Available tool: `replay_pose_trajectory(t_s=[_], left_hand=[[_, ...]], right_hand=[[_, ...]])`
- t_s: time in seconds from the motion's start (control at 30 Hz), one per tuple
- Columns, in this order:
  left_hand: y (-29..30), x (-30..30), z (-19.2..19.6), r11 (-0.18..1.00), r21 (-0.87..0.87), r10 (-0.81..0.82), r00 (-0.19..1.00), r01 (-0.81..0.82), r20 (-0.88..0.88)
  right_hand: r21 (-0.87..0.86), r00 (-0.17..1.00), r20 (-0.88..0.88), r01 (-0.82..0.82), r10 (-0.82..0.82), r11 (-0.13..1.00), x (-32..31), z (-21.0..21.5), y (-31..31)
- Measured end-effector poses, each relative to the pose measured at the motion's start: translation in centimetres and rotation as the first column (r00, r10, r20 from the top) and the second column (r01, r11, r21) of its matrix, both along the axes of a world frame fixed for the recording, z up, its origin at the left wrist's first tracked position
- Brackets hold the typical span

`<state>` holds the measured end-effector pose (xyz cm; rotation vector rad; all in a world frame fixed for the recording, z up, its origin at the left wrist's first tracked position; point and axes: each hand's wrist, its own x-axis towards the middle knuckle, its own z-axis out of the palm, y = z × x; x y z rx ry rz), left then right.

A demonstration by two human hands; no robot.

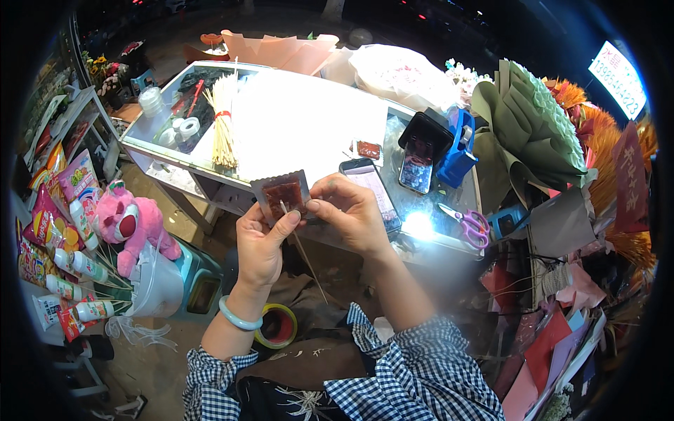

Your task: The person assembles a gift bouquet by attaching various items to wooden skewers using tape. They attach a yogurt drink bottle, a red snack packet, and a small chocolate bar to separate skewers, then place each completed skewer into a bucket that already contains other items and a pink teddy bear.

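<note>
At the near edge of the white-topped, white-framed counter (302,119): small, flat, square film packet (277,191) with wavy rim and reddish-brown contents, held in both hands.
Left hand (260,249): nearly closed; thumb on the packet's front, fingers behind. A thin, straight, pale wooden stick (309,263) appears trapped under the thumb.
Right hand (354,217): thumb and forefinger pinched at the packet's lower right corner, other fingers curled; this second grip probably steadies the film.
Packet angle: face tilted toward the wearer, presumably to keep the join in sight.
Stick position: upper end against the packet; lower end free, below the counter's near edge.
Spare sticks: pale wooden bundle (223,123) on the counter's left part; red band, likely fitted to keep them gathered.
Second packet: small red rectangle, glossy (367,149), on the counter's right half.
Cutting tool: purple-handled metal scissors (474,228), at the counter's near right corner.
Tape: yellow-green ring-shaped roll (293,327), below the counter's near edge; smooth rim, dark red core.
</note>
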<state>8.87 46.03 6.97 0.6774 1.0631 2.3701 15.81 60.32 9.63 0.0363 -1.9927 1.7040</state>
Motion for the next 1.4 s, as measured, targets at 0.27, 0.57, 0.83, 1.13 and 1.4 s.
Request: replay_pose_trajectory(t_s=[0.27,0.57,0.83,1.13,1.4], left_hand=[[-0.1,-0.2,-0.3,0.989,0.061,-0.14,0.977,0.132,0.16],[0.7,0.0,-1.0,0.982,0.182,-0.085,0.984,0.056,0.158],[0.9,0.4,-1.0,0.982,0.191,-0.038,0.986,0.007,0.164],[0.6,-0.4,-1.9,0.975,0.224,-0.086,0.94,0.01,0.33],[0.0,-0.8,-0.4,0.959,0.263,-0.227,0.844,0.107,0.486]], right_hand=[[-0.229,0.988,0.084,-0.108,0.13,0.967,0.7,-0.1,-0.6],[0.154,0.974,-0.092,0.221,-0.209,0.963,0.5,-1.1,-4.2],[0.105,0.969,-0.096,0.238,-0.228,0.966,0.7,-1.0,-2.7],[-0.139,0.988,-0.054,0.135,-0.144,0.981,0.6,-1.1,-2.7],[-0.149,0.989,-0.054,0.127,-0.136,0.981,0.5,-1.4,-2.6]])
